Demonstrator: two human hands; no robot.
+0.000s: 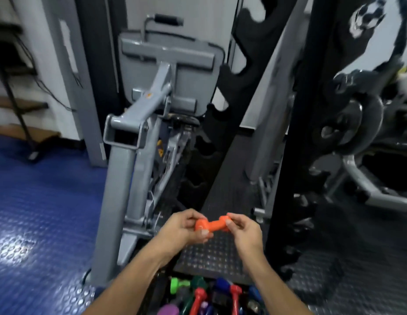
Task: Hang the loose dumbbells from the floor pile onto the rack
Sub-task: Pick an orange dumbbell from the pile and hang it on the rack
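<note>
While both hands point(182, 228) hold orange dumbbell point(212, 225), pile point(204, 296) below.

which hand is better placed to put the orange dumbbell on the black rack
Right, probably. Both hands grip the orange dumbbell, but the right hand holds the end nearer the black rack, which stands ahead and slightly right. The left hand sits beside the grey machine frame.

Both forearms are bare, no sleeves, left hand point(179, 228) and right hand point(245, 233) ungloved.
</note>
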